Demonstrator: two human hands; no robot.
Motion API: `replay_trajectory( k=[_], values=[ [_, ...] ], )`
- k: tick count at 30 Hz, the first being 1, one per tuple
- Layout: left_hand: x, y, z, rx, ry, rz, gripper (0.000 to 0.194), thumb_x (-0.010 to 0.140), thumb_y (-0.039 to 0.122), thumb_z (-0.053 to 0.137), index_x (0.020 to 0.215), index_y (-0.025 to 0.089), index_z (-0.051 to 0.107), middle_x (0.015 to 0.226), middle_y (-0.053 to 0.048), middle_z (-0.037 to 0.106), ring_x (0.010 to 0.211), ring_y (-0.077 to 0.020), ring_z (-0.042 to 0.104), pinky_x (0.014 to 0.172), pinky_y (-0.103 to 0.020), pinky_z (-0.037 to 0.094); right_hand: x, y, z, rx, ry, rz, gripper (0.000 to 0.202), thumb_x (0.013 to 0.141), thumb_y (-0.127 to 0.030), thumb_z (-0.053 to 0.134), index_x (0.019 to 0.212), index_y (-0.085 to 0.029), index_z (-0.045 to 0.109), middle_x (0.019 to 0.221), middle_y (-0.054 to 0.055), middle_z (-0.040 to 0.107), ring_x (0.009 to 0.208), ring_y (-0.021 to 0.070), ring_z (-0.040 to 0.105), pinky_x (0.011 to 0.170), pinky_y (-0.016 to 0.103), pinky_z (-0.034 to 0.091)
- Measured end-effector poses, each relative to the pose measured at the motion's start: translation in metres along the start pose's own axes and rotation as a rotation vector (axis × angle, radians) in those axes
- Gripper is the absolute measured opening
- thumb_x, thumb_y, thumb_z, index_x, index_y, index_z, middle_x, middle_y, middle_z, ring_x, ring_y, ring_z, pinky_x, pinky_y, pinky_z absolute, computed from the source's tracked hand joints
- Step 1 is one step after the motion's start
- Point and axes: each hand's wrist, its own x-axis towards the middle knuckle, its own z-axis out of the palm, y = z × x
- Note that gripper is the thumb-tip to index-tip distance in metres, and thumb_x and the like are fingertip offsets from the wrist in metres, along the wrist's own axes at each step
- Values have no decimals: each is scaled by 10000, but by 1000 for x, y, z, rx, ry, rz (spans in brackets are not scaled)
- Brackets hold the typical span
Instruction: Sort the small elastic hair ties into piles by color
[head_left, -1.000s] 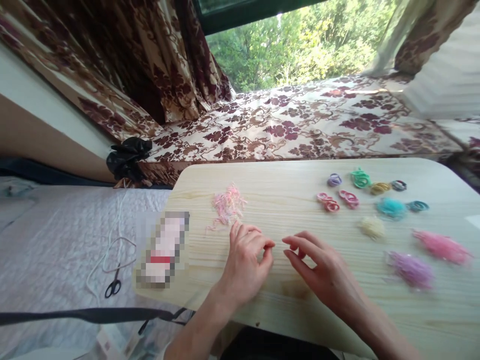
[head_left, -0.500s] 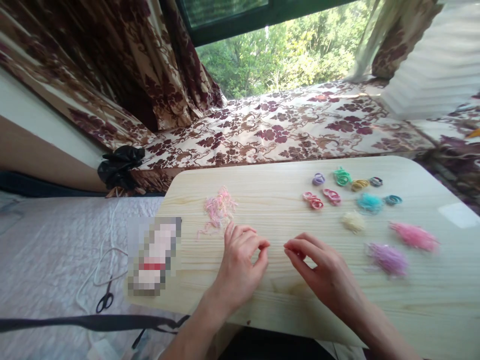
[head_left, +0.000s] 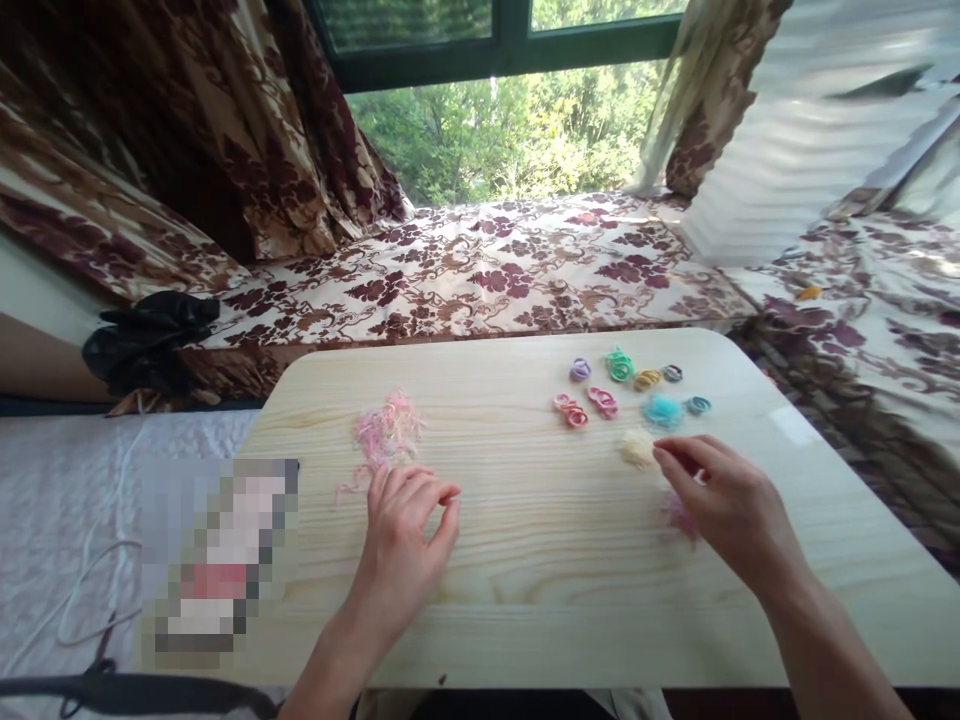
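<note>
My left hand (head_left: 409, 525) rests over the pale wooden table (head_left: 517, 560), its thumb and index finger curved with a small gap between the tips; I see nothing in it. Just beyond its fingers lies a loose tangle of pink and pastel bands (head_left: 390, 430). My right hand (head_left: 727, 495) is at the right, fingers pinched beside the cream pile (head_left: 637, 449); whatever the fingertips hold, if anything, is too small to name. Under that hand a purple pile (head_left: 679, 515) is partly hidden. The pink pile at the right is covered from view.
Farther back sit small groups of bands: purple (head_left: 580, 369), green (head_left: 619, 365), yellow (head_left: 647, 379), red (head_left: 571, 411), pink (head_left: 602, 402), light blue (head_left: 663, 410) and teal (head_left: 698, 404). A blurred-out object (head_left: 225, 555) lies at the table's left edge.
My right hand has moved right, from near my left hand to beside the cream pile, over the purple one. My left hand's thumb and index tips have parted slightly. The view has shifted.
</note>
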Motion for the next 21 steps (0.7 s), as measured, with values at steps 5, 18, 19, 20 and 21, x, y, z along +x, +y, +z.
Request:
replay_trajectory(
  k=[5,18,19,20,21],
  values=[
    [-3,-10,-4,24,28,-33,128,883,176,542,874,246,648,847,-7,717,986,-235,602,1044,-503,318,11,-1,-5,-96,-65,34,335,852,-456,475,852,-222,714,791,36,698,622,178,644,555,312,464],
    [-26,-37,-33,164,121,-271,153,874,108,551,863,221,653,881,-14,693,990,-210,591,1074,-523,329,-25,-93,62,267,-361,-385,330,948,-444,431,928,-259,703,846,37,724,621,146,686,517,245,520],
    [-28,-36,-32,157,117,-280,158,877,104,548,876,223,652,892,-14,690,1012,-211,585,1091,-536,307,-25,-101,68,280,-385,-418,329,954,-425,422,924,-258,704,840,36,725,634,146,693,519,241,522],
    [-30,-35,-31,148,115,-284,162,879,101,546,880,225,651,895,-13,686,1028,-213,579,1103,-548,288,-25,-108,72,284,-403,-443,326,957,-411,418,924,-258,703,838,37,725,650,149,699,523,239,523],
    [-31,-33,-30,141,110,-284,167,880,102,546,880,229,654,893,-12,681,1036,-214,574,1111,-559,273,-24,-113,74,284,-412,-456,321,957,-402,417,919,-259,702,832,36,724,654,150,701,522,239,522]
  ],
)
